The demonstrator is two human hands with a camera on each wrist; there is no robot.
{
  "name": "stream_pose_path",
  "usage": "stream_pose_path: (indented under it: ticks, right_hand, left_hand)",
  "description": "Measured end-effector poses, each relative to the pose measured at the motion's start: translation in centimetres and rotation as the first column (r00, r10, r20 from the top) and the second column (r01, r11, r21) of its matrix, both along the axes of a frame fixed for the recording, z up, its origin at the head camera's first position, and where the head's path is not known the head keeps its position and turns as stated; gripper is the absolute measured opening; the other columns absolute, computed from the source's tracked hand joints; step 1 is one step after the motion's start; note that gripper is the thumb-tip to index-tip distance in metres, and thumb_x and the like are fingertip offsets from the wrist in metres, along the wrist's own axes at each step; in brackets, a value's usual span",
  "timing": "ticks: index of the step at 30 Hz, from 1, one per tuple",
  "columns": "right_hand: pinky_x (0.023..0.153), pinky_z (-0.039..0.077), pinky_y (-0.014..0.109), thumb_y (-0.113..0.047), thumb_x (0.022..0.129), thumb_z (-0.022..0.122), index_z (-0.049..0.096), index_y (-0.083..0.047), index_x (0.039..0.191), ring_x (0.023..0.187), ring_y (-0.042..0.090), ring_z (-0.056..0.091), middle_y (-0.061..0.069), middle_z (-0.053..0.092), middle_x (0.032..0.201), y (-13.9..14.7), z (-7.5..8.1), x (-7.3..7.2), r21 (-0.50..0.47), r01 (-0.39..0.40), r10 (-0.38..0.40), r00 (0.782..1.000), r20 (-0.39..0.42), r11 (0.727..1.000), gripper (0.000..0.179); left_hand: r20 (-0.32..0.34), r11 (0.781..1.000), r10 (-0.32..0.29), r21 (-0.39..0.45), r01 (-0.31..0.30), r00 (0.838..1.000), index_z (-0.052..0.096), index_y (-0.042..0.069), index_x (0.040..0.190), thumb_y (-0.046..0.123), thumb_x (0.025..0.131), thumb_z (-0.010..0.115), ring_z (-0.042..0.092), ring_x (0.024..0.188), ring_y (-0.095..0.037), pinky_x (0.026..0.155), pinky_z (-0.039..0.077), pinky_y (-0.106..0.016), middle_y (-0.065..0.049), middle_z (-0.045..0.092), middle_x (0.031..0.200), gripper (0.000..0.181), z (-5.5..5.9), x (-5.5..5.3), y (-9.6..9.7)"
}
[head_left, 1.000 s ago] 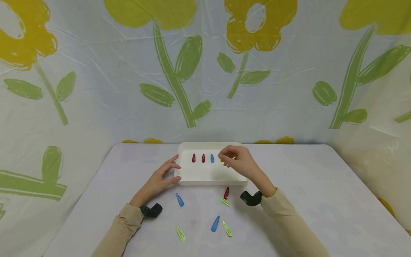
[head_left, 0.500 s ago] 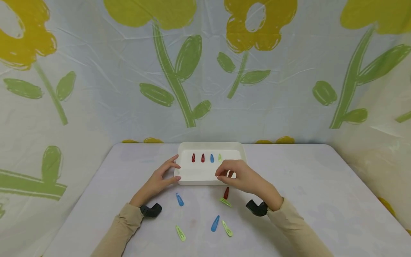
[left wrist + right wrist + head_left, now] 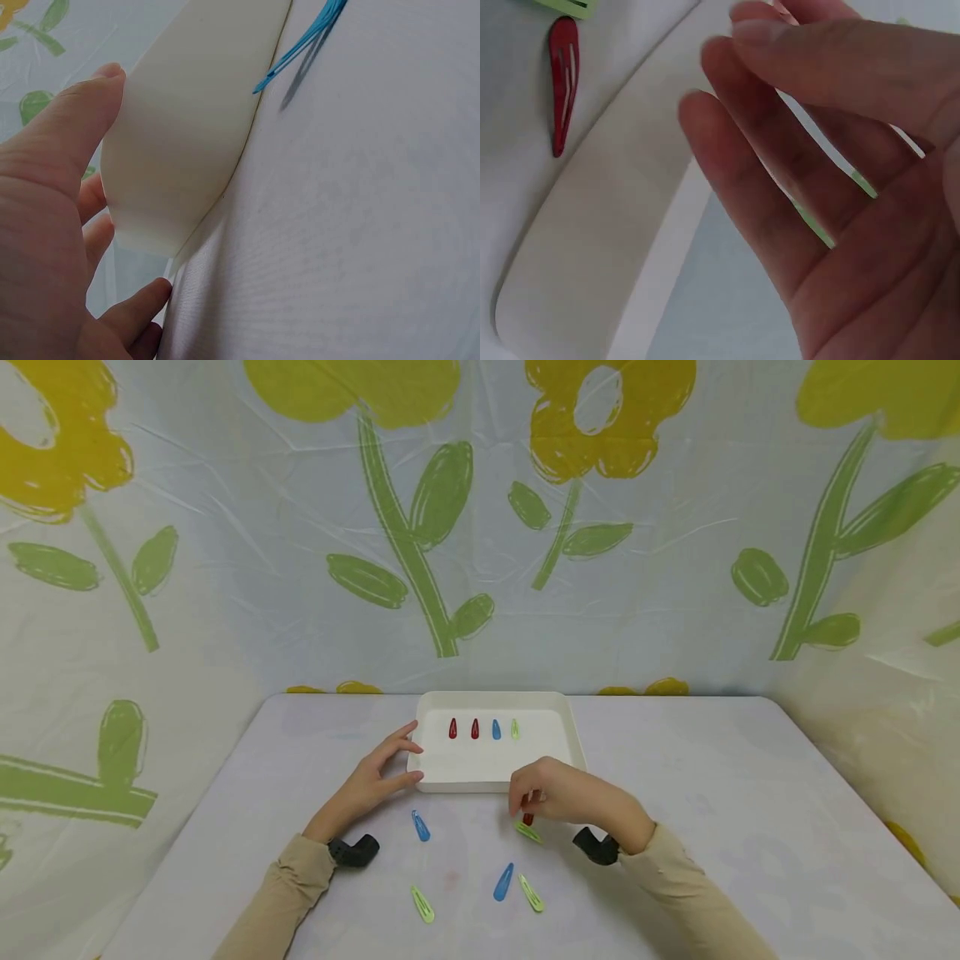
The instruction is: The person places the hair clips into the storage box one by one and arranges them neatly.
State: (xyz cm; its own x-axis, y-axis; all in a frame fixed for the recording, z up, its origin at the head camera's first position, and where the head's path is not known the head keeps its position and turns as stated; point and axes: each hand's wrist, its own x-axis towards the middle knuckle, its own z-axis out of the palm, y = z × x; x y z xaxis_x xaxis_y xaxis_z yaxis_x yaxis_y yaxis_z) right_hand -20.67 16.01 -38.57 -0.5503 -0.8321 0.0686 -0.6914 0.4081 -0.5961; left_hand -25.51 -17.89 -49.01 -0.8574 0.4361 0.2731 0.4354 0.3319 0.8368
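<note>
My left hand (image 3: pixel 375 775) rests at the left end of a white tray (image 3: pixel 465 786), thumb and fingertips spread against its edge. Over the tray's front edge, my right hand (image 3: pixel 562 789) reaches down to a red hair clip (image 3: pixel 528 819) on the table, partly hiding it. The right wrist view shows that red snap clip (image 3: pixel 564 82) apart from the loosely bent fingers (image 3: pixel 727 142), which hold nothing. A green hair clip (image 3: pixel 527 832) lies right by it. Inside the tray stand in a row two red clips (image 3: pixel 475 728), a blue clip (image 3: pixel 497 729) and a green clip (image 3: pixel 515 729).
Loose on the table lie a blue clip (image 3: pixel 420 826) in front of the tray's left part, another blue clip (image 3: pixel 503 882) beside a green clip (image 3: pixel 531 893), and one more green clip (image 3: pixel 422 904) nearer the front. A flower-printed sheet (image 3: pixel 660 577) hangs behind the table.
My right hand has drawn back from the row in the tray, leaving the green clip there, and come down toward the red clip in front. The left hand has stayed put.
</note>
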Motion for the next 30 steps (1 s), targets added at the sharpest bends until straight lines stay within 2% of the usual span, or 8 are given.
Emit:
stream_pose_path:
  ticks: [5,10,13,16,22,25,30]
  right_hand:
    - [0.071,0.052,0.019,0.023,0.081,0.059,0.075,-0.008,0.081,0.077,0.011,0.061,-0.009,0.066,0.083,-0.5,-0.8,0.1,0.098,-0.042,0.04,0.999,0.02,0.994,0.035]
    - [0.069,0.049,0.017,0.029,0.073,0.05,0.075,-0.013,0.076,0.076,0.009,0.058,-0.013,0.062,0.079,-1.1,-1.6,0.5,0.202,-0.017,0.014,1.0,0.018,0.979,0.049]
    - [0.067,0.047,0.016,0.029,0.068,0.05,0.074,-0.015,0.073,0.074,0.007,0.055,-0.012,0.06,0.076,-1.3,-1.9,0.7,0.252,-0.007,0.014,1.0,-0.026,0.968,0.051]
    - [0.065,0.045,0.016,0.028,0.068,0.055,0.074,-0.016,0.071,0.071,0.006,0.051,-0.009,0.057,0.074,-1.6,-2.1,0.9,0.279,-0.006,0.03,0.996,-0.084,0.96,0.048]
    - [0.061,0.041,0.013,0.023,0.073,0.06,0.072,-0.016,0.068,0.068,0.007,0.049,-0.005,0.053,0.073,-1.8,-2.7,1.0,0.27,-0.006,0.043,0.99,-0.131,0.963,0.042]
    - [0.061,0.04,0.014,0.023,0.072,0.06,0.071,-0.018,0.068,0.07,0.009,0.05,-0.005,0.052,0.073,-1.9,-3.0,0.9,0.267,-0.007,0.043,0.99,-0.131,0.964,0.043]
    - [0.064,0.041,0.013,0.022,0.073,0.062,0.072,-0.02,0.069,0.074,0.008,0.049,-0.007,0.052,0.075,-1.7,-3.2,0.8,0.27,0.002,0.033,0.992,-0.123,0.963,0.043]
  left_hand:
    - [-0.009,1.0,0.004,0.017,-0.003,1.0,0.059,0.005,0.124,0.016,0.092,0.074,0.014,0.151,-0.03,0.117,0.013,-0.06,-0.006,0.026,0.162,0.037,0.6,0.4,0.3]
    - [0.015,0.999,-0.004,0.035,0.004,1.0,0.058,0.0,0.122,0.013,0.091,0.073,0.014,0.15,-0.033,0.117,0.012,-0.06,-0.014,0.026,0.161,0.037,2.5,1.6,0.8]
    - [0.018,0.999,-0.006,0.033,0.005,1.0,0.059,0.0,0.121,0.012,0.091,0.074,0.015,0.15,-0.035,0.116,0.013,-0.062,-0.016,0.027,0.16,0.036,3.1,1.9,0.9]
    - [0.021,0.999,-0.004,0.034,0.004,1.0,0.059,0.0,0.121,0.012,0.091,0.074,0.015,0.15,-0.036,0.116,0.013,-0.062,-0.015,0.028,0.16,0.036,3.3,2.0,1.0]
    - [0.028,0.999,-0.006,0.039,0.004,1.0,0.059,-0.001,0.122,0.013,0.092,0.073,0.014,0.15,-0.033,0.118,0.012,-0.06,-0.013,0.027,0.161,0.036,3.1,1.9,0.9]
    - [0.024,1.0,-0.003,0.03,0.002,1.0,0.059,0.001,0.123,0.013,0.092,0.073,0.013,0.151,-0.032,0.118,0.012,-0.06,-0.012,0.026,0.162,0.037,1.9,1.2,0.7]
    - [0.005,1.0,0.002,0.017,-0.002,1.0,0.06,0.01,0.124,0.018,0.091,0.074,0.014,0.151,-0.029,0.117,0.013,-0.06,-0.005,0.026,0.162,0.036,0.1,0.1,0.2]
